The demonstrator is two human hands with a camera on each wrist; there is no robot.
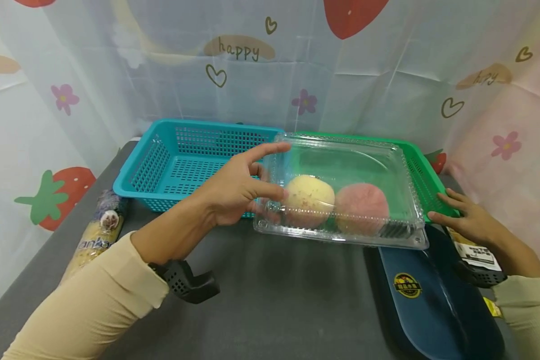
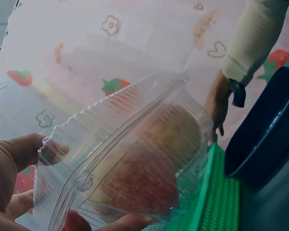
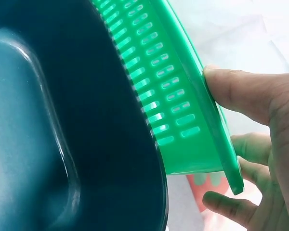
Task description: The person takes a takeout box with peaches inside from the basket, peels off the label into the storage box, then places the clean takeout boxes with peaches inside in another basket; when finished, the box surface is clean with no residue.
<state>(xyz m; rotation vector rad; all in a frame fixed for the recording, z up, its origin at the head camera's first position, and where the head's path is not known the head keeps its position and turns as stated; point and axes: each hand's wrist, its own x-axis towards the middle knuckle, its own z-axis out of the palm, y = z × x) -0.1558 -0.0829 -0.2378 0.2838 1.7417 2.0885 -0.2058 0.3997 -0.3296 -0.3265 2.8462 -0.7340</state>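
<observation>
My left hand grips the left end of a clear plastic clamshell box. Inside sit two round items: a speckled pale yellow one and a pink one. Their kind is hard to tell through the plastic. The box is held up in front of and over the green basket, hiding much of it. In the left wrist view the lid looks closed. My right hand is at the green basket's right corner. In the right wrist view its thumb touches the rim, the fingers loosely extended beyond.
A blue perforated basket stands at the back left. Left of it lies a printed pasta bag. A dark blue tub with a round yellow-black sticker is at the right, beside a brown-and-white packet. A patterned curtain hangs behind.
</observation>
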